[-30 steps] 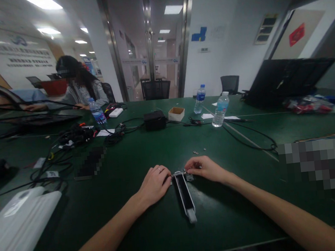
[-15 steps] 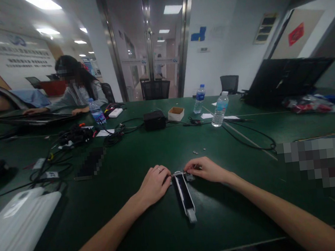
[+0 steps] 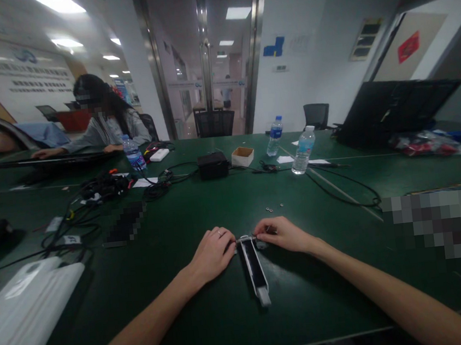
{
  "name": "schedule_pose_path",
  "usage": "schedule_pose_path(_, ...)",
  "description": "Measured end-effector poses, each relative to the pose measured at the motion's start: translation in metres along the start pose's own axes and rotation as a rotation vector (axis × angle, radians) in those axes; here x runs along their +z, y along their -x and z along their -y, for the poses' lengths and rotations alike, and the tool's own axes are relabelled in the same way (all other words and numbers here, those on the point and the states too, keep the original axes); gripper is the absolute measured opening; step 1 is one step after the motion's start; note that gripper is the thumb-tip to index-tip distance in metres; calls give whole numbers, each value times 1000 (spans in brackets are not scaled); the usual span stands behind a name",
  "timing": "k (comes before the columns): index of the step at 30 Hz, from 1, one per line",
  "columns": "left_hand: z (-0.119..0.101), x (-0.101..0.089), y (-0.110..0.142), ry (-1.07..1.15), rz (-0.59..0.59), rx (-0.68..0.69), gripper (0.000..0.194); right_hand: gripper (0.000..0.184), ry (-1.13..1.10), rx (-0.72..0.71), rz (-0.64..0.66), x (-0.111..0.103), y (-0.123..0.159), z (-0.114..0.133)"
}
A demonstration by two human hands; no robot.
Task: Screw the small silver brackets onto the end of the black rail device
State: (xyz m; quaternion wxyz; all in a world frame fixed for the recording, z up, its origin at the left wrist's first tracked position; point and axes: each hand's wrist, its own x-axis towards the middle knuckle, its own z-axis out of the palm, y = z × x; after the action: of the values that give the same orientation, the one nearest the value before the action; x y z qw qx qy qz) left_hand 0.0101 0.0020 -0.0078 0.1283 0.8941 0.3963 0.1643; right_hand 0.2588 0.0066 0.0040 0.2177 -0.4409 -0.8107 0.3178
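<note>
A long narrow black and silver device [image 3: 254,269] lies on the green table [image 3: 213,317], its far end between my hands. My left hand [image 3: 214,252] rests closed against the left side of that far end, fingers curled, a ring on one finger. My right hand [image 3: 282,233] pinches a small metal part at the right side of the same end. What the fingers hold is too small to name. A few tiny metal rings [image 3: 269,209] lie just beyond my right hand.
Tangled cables [image 3: 100,191], a black box [image 3: 213,165], a small cardboard box [image 3: 242,156] and three water bottles [image 3: 303,150] lie farther back. A white case [image 3: 26,309] sits at the left. An open laptop [image 3: 392,109] stands at the right. Two people sit at the far left.
My hands and the device have barely moved. The person at the far left has shifted a little and lowered a laptop lid.
</note>
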Motion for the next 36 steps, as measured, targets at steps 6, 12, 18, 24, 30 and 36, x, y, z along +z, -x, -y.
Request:
schedule_pose_path(6,1,1,0,-2,6,-13,18,14,40,-27,-33,3,0,5)
schedule_pose_path(12,3,3,0,-4,-21,13,17,13,103,-112,-59,5,1,2)
schedule_pose_path(18,2,1,0,-7,0,-3,19,17,269,-98,-151,-1,-2,-9)
schedule_pose_path(24,0,0,0,1,-1,-10,19,28,597,47,-284,-13,-6,-42)
schedule_pose_path(30,-2,-1,0,-2,8,-34,19,25,667,122,-200,-16,-8,-48)
schedule_pose_path(36,-1,-1,-1,14,-11,-47,19,22,621,180,-199,-16,-8,-45)
